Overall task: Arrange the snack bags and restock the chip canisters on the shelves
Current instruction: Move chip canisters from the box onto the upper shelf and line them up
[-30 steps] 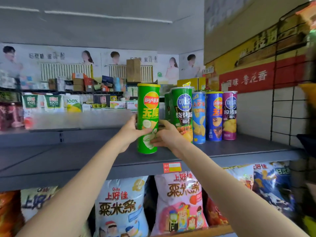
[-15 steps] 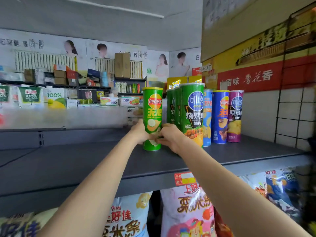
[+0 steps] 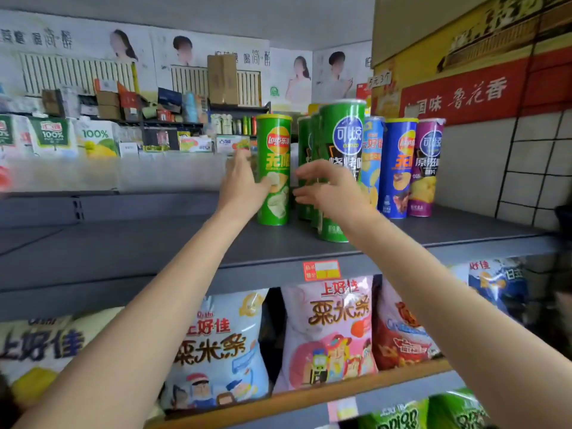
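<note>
- Standing upright on the grey shelf (image 3: 130, 255), the light green Lay's canister (image 3: 274, 170) is the leftmost one of the row; it has a yellow-green lid, a red and yellow logo, yellow characters, and pictures of pale chips and green slices low on its side.
- The left hand (image 3: 244, 181) is at the left side of this canister, fingers straight and spread; the thumb lies over the front of the canister, but I cannot tell if it really touches. The grip is wide and holds nothing.
- The right hand (image 3: 331, 190) is just to the right of the canister, fingers loosely bent and pointing left, with a gap between the fingertips and the canister. Its grip is also wide, holding nothing.
- Behind the right hand stands a dark green canister (image 3: 340, 168), closest to the shelf's front edge, with more green canisters behind it.
- Further right stand a light blue canister (image 3: 371, 156), a dark blue canister (image 3: 397, 168) and a purple canister (image 3: 427, 168), all upright and close together.
- A red and yellow price tag (image 3: 321, 270) is on the front edge of the shelf.
- On the shelf below lean snack bags: a light blue bag (image 3: 216, 351), a pink bag (image 3: 331, 329) and a red bag (image 3: 399, 335).
</note>
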Demonstrator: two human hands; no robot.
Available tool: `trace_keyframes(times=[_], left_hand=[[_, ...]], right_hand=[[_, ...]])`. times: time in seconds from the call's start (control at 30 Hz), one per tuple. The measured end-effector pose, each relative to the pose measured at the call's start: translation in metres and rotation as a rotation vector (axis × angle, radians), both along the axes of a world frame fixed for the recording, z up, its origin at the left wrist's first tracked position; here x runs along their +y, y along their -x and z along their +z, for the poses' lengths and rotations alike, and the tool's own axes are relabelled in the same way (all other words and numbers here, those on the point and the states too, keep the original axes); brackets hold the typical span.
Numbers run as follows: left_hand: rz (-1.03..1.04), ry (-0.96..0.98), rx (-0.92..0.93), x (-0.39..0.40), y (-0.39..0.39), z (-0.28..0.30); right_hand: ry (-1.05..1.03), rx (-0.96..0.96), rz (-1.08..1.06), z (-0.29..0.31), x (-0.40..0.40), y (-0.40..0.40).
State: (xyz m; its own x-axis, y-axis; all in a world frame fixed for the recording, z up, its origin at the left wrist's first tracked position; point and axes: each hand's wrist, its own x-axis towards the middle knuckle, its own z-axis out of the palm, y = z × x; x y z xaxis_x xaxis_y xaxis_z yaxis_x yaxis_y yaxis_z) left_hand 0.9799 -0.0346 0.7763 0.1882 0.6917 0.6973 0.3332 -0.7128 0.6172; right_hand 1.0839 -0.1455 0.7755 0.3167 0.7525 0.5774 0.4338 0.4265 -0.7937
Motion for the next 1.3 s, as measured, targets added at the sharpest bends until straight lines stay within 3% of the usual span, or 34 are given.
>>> trace_keyframes(times=[0.13,0.27,0.4,0.5,0.57,0.67,0.77,0.8,0.9,1.13,1.2,1.3], left_hand=[[-0.092,-0.355,-0.185,-0.083,-0.001,-0.035],[-0.231,-0.399,-0.137,-0.154,-0.036,-0.102],[-0.331,-0.138,0.077,-0.204,-0.09,-0.216],[-0.356,0.124,0.329,-0.237,-0.126,-0.312],[-0.337,0.327,0.484,-0.257,-0.142,-0.367],[-0.34,0.566,0.707,-0.28,-0.151,-0.427],[-0.357,0.685,0.897,-0.296,-0.151,-0.462],[-0.352,0.718,0.934,-0.298,-0.15,-0.469],[-0.319,0.751,1.015,-0.3,-0.149,-0.488],[-0.315,0.887,1.077,-0.317,-0.148,-0.509],[-0.346,0.955,1.041,-0.319,-0.152,-0.506],[-0.376,1.16,0.844,-0.319,-0.163,-0.487]], right_hand=[[-0.069,-0.268,0.07,-0.012,-0.076,-0.026],[-0.021,-0.361,0.031,-0.056,-0.126,-0.071],[0.255,-0.412,-0.003,-0.159,-0.163,-0.141],[0.669,-0.654,-0.108,-0.266,-0.19,-0.194],[1.022,-0.709,-0.027,-0.332,-0.209,-0.216],[1.317,-0.581,0.116,-0.413,-0.24,-0.233],[1.534,-0.594,0.131,-0.483,-0.269,-0.236],[1.583,-0.517,0.099,-0.5,-0.275,-0.233],[1.599,-0.314,-0.066,-0.54,-0.286,-0.224],[1.687,-0.172,-0.248,-0.569,-0.293,-0.214],[1.634,-0.046,-0.218,-0.562,-0.288,-0.22],[1.386,0.232,-0.105,-0.529,-0.268,-0.227]])
